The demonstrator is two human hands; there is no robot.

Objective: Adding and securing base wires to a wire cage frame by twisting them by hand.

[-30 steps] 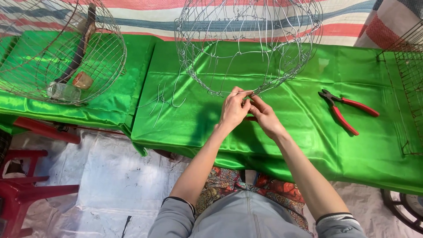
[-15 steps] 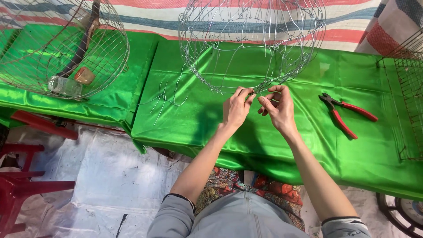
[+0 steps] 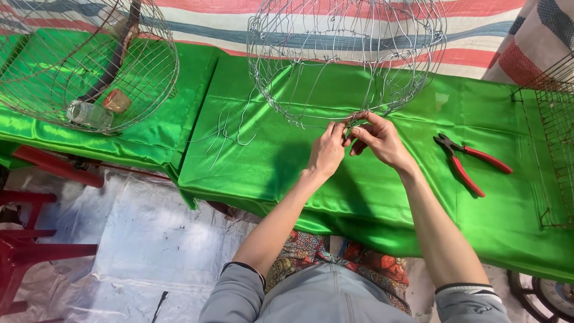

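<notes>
Both hands meet at the near rim of the wire cage point(image 3: 347, 60), a round dome-shaped frame of thin silver wire sitting on the desk point(image 3: 371, 197), which is draped in shiny green cloth. Left hand point(image 3: 327, 151) comes up from below, fingers point(image 3: 335, 128) pinched together on the cage's bottom ring at its front edge. Right hand point(image 3: 379, 140) sits just beside it, touching or nearly touching the left, fingers also closed on the same bit of ring wire; cannot tell whether a separate tie wire is in the pinch, too fine to see. Cage leans away from the person, far side up against the striped tarp point(image 3: 239, 30). Loose bent wire pieces point(image 3: 230, 134) lie on the cloth to the left of the hands, apart from them. Red-handled pliers point(image 3: 469, 161) lie flat on the cloth to the right, well clear of the right hand, untouched. A second wire cage point(image 3: 89, 66) rests on the left desk section, with a glass jar point(image 3: 88, 113) and a dark tool handle point(image 3: 113, 54) inside it. A flat wire mesh panel point(image 3: 556, 131) sits at the far right edge. Red plastic stool point(image 3: 30, 251) on the floor at left.
</notes>
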